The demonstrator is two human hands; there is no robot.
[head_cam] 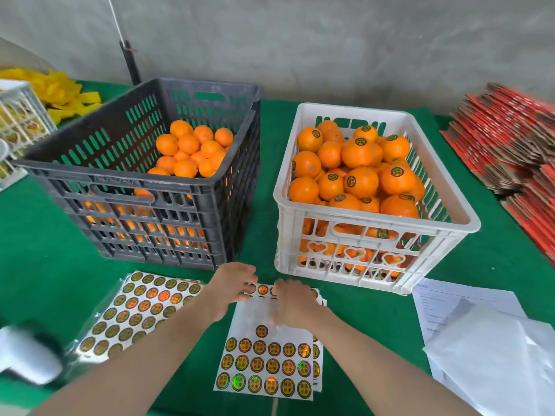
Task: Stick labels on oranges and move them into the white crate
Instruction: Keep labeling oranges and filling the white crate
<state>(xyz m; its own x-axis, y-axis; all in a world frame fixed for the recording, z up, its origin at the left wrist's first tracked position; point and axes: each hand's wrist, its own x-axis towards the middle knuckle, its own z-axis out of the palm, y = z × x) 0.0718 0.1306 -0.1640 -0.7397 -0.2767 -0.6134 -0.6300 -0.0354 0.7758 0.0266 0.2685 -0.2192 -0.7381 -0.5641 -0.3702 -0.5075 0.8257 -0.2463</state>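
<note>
Green cloth strip [264, 190] between black crate [90, 178] and white crate [289, 232] open — walls flank it; oranges [360, 181] heaped near rim.

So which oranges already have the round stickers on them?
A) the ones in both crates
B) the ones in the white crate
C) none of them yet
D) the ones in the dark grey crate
B: the oranges in the white crate carry round stickers, while the plain oranges in the dark grey crate show none.

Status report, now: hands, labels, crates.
Hands: left hand touching label sheet, far end; right hand beside it, grip unclear; no orange held. Crates: white crate heaped with labelled oranges; black crate holds unlabelled oranges. Nothing in the way.
</note>
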